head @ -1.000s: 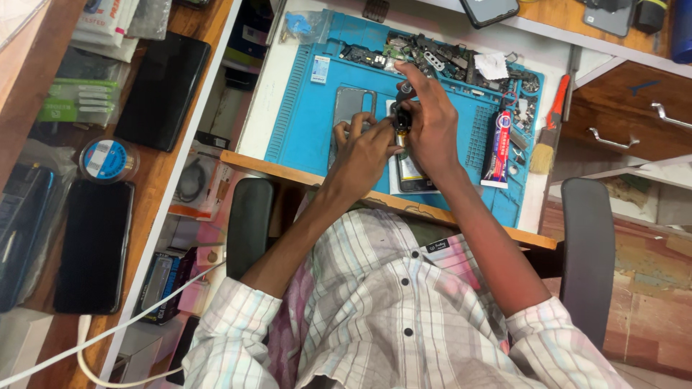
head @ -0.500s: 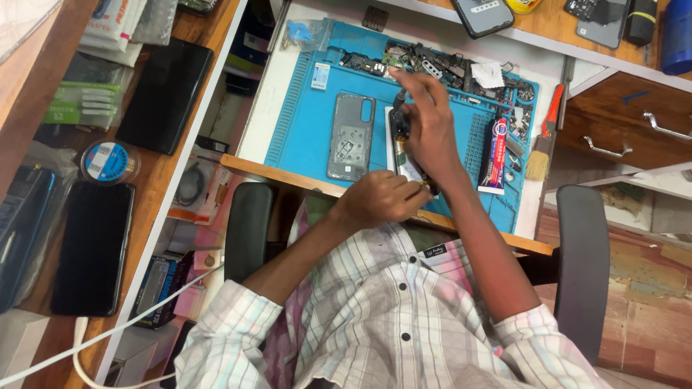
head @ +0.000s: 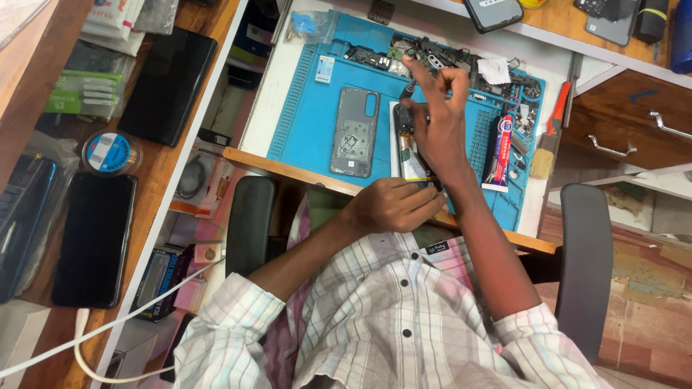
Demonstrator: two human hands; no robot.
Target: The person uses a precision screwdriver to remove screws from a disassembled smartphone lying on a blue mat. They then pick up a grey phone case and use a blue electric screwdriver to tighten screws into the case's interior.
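Left hand point(head: 393, 205) now clenched on opened phone point(head: 409, 148) bottom edge; right hand point(head: 432, 119) pinches small tool above it; back cover point(head: 354, 132) lies uncovered beside phone, left.

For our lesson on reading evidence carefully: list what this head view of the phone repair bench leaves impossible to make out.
1. Opened phone: mostly covered by the right hand.
2. Its lower end: hidden under the left hand.
3. Tool tip at the fingers: too small to identify.
4. Small parts along the blue mat: too tiny to tell apart.
5. Phone at top: cut by the edge.

Bright, even light; slight edge distortion
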